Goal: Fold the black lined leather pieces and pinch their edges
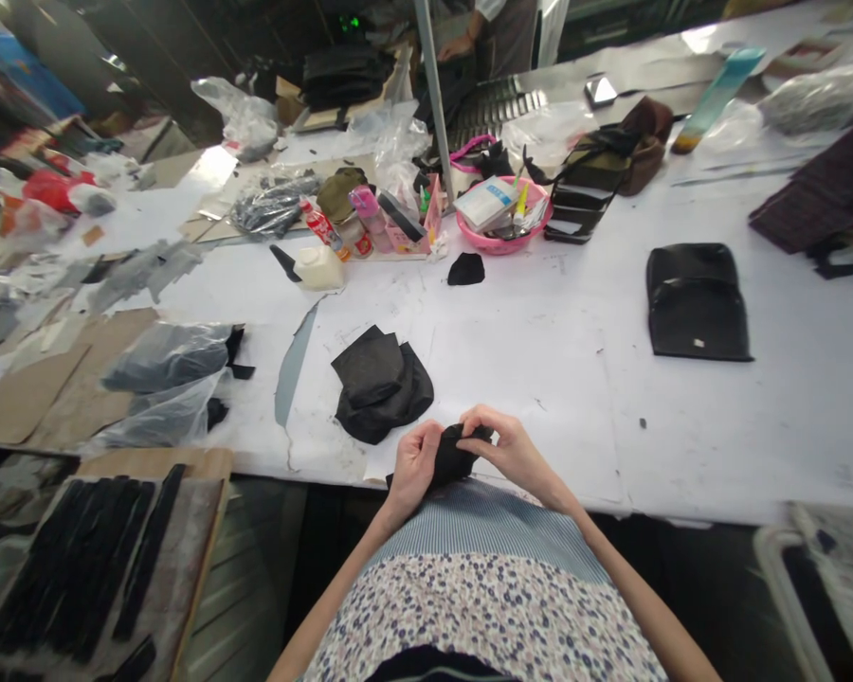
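Note:
Both my hands meet at the front edge of the white-covered table, close to my body. A small piece of black material (452, 462) is between them; whether it is cloth or leather I cannot tell. My left hand (416, 460) is closed on its left side, thumb on top. With thumb and fingers, my right hand (503, 441) pinches its upper right edge. Just beyond my left hand lies a loose pile of black pieces (380, 386). Farther off is a small black scrap (466, 269).
A flat black pouch-like piece (698, 301) lies at right. A pink basket (503, 244), a white container (319, 269) and bottles stand behind a metal pole (437, 95). Plastic-wrapped bundles (171, 358) lie left. Black strips (71, 559) rest on a lower board. Another person's hand (458, 47) shows at the back.

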The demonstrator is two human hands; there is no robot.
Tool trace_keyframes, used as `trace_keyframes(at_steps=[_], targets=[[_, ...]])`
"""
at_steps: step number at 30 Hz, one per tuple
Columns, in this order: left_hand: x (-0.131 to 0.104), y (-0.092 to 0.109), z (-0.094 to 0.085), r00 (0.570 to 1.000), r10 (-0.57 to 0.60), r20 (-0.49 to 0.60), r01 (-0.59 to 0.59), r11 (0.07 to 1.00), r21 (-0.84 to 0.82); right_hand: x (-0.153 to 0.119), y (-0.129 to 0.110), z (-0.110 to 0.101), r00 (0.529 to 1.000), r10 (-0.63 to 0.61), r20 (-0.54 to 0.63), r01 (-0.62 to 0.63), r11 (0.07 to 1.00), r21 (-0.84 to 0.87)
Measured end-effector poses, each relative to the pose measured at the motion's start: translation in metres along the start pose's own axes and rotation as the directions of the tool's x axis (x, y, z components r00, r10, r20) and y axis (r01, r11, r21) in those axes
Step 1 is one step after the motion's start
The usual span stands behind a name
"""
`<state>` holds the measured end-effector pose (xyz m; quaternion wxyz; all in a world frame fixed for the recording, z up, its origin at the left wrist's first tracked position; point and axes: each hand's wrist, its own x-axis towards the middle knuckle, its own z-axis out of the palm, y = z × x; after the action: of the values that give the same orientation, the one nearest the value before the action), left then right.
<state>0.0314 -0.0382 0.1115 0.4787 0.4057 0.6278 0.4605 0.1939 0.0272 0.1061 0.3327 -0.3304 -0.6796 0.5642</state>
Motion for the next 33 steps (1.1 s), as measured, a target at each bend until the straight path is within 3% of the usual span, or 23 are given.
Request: trace_keyframes(at_steps=[6, 15, 23, 29, 33], targets=[[0.003, -0.002, 0.006, 0.989, -0.149, 0.024, 0.151, 0.973, -0.174, 0.000, 0.003, -0.002, 0.989, -0.136, 0.059, 0.145, 0.972, -0.186], [0.006, -0.006, 0.009, 0.982, -0.188, -0.009, 0.183, 0.961, -0.206, -0.001, 0.007, -0.002, 0.981, -0.164, 0.108, 0.187, 0.951, -0.247], [0.006, -0.010, 0.007, 0.987, -0.158, 0.010, 0.157, 0.974, -0.162, -0.003, 0.003, -0.002, 0.996, -0.053, 0.069, 0.060, 0.993, -0.100], [0.004, -0.007, 0.010, 0.993, -0.119, 0.019, 0.120, 0.991, -0.050, 0.002, 0.008, 0.000, 0.975, 0.220, 0.010, -0.220, 0.968, 0.117], [0.003, -0.003, 0.012, 0.995, -0.094, 0.031, 0.093, 0.996, 0.007, 0.007, 0.008, 0.000, 0.962, 0.271, 0.024, -0.270, 0.944, 0.190]])
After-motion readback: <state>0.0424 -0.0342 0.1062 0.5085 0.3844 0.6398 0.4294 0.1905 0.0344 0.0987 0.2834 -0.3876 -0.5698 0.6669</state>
